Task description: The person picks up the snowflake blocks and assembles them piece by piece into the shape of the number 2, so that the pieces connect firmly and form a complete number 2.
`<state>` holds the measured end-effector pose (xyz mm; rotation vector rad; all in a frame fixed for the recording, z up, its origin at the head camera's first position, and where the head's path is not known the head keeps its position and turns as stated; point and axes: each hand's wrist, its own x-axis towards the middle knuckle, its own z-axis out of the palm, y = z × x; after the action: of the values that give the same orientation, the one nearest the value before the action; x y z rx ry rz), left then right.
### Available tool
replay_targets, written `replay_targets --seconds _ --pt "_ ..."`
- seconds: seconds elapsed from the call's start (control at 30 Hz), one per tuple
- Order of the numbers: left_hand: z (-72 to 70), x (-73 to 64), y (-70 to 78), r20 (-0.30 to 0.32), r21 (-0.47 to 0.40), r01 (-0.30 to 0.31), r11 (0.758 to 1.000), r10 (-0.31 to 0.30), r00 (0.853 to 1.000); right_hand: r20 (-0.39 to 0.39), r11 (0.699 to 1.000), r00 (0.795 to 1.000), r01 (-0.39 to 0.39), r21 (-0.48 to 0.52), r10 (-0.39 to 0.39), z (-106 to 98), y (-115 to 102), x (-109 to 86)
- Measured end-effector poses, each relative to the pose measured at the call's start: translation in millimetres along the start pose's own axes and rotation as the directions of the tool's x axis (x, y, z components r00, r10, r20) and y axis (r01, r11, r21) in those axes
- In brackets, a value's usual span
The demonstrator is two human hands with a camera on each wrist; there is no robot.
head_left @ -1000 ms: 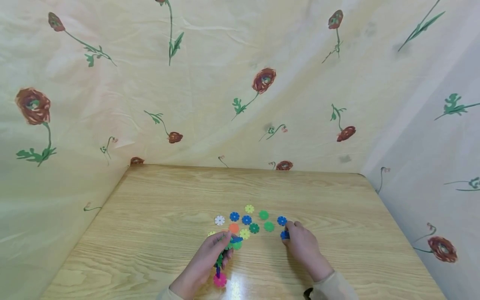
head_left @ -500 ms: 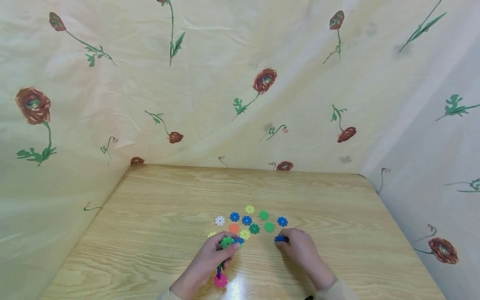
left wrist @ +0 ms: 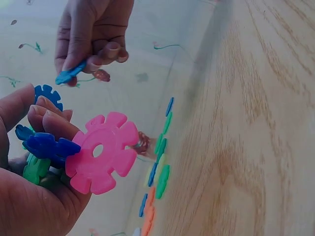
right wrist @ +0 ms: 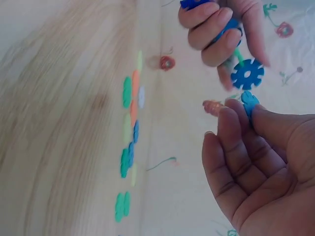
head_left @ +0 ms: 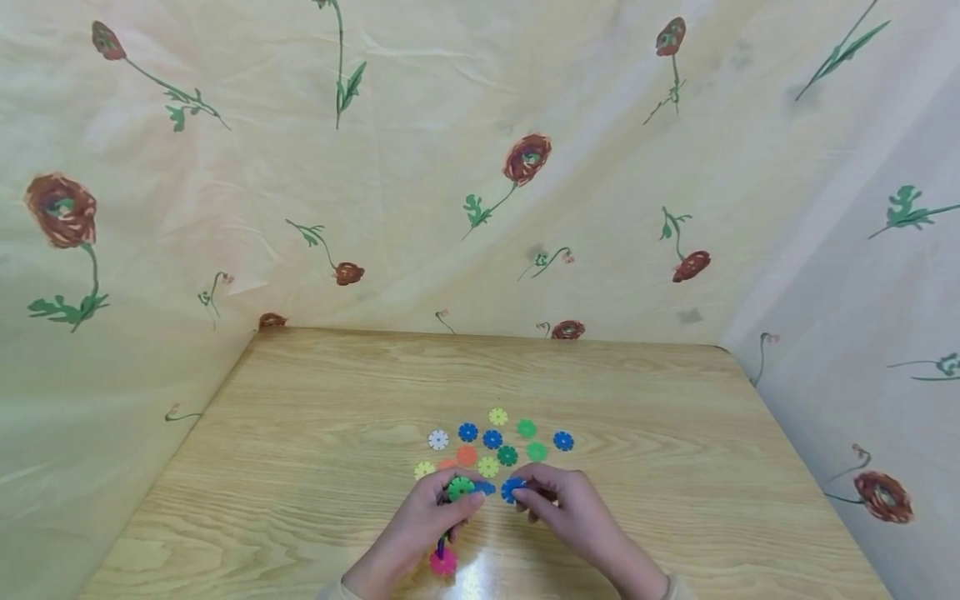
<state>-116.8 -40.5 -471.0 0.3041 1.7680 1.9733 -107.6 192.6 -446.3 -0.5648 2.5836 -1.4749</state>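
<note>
My left hand point(head_left: 408, 525) grips a joined chain of notched plastic discs. A pink disc point(left wrist: 120, 150) forms its lower end, joined to a dark blue disc point(left wrist: 49, 147). Green discs point(head_left: 460, 489) sit further along, partly hidden by the fingers. At the other end a blue disc point(right wrist: 255, 78) sticks out past the fingertips. Between thumb and fingers, my right hand point(head_left: 570, 504) pinches a loose blue disc point(right wrist: 249, 103). That disc is held close to the chain's blue end, with a small gap between them in the head view.
Several loose discs lie flat on the wooden table point(head_left: 337, 400) beyond the hands, among them a white disc point(head_left: 438, 440), an orange disc point(head_left: 467, 455) and a dark green disc point(head_left: 507, 456). Flower-patterned cloth point(head_left: 420, 167) stands behind and at both sides.
My right hand has picked a blue disc off the table at the right and brought it left, up to the chain. The left hand has turned the chain slightly, its green disc now facing up.
</note>
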Motion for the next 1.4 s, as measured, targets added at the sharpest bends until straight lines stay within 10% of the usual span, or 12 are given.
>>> replay_targets --seconds 1.4 --pt "-0.3 1.3 -8.1 0.07 0.095 0.043 0.995 -0.05 0.996 0.107 0.999 0.994 -0.009 0.037 0.005 17 -4 3.3"
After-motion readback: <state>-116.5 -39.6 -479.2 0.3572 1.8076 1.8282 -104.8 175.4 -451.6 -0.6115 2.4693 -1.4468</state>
